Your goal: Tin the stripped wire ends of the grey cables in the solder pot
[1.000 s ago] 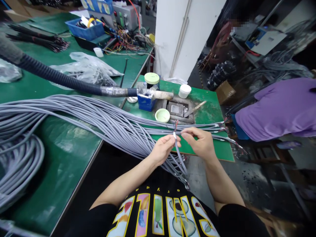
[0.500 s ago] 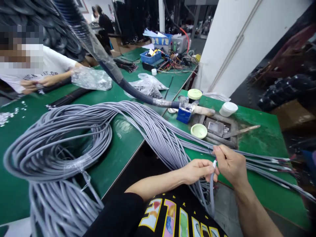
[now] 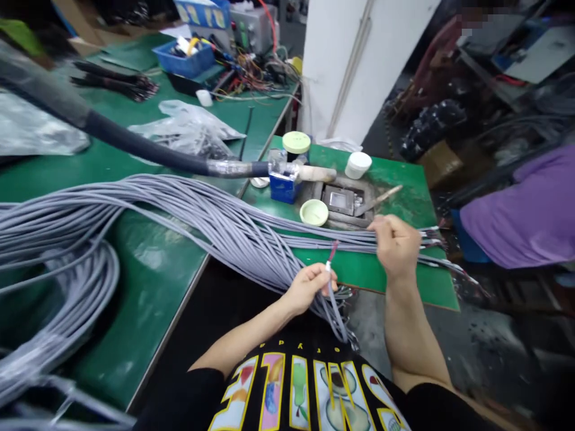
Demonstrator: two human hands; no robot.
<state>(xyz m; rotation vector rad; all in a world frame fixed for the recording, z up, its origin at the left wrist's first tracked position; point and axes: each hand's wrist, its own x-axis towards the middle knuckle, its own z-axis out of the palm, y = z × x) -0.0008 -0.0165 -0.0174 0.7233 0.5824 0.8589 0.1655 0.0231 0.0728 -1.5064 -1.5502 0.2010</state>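
Observation:
Pinched in my left hand (image 3: 308, 290) is a single grey cable (image 3: 333, 305), its end pointing up. A white band circles the cable near the tip, and thin reddish wires (image 3: 333, 250) stick out above it. My right hand (image 3: 399, 246) is closed, apart from that cable end and above the cable ends lying on the green table. Its fingertips face away, so whatever they hold is hidden. A thick bundle of grey cables (image 3: 224, 224) runs from the left, past my left hand. Some of its stripped ends (image 3: 433, 239) lie at the table's right edge.
A square metal pot (image 3: 341, 202) with a flat stick (image 3: 381, 199) across it sits beyond my hands. Around it are a pale green dish (image 3: 313, 212), a white tub (image 3: 358, 164) and a hose (image 3: 179, 157). A person in purple (image 3: 521, 209) is at right.
My right hand has come away from the cable end and moved to its right, leaving the reddish wires exposed. The left hand still holds the cable. The view has turned right.

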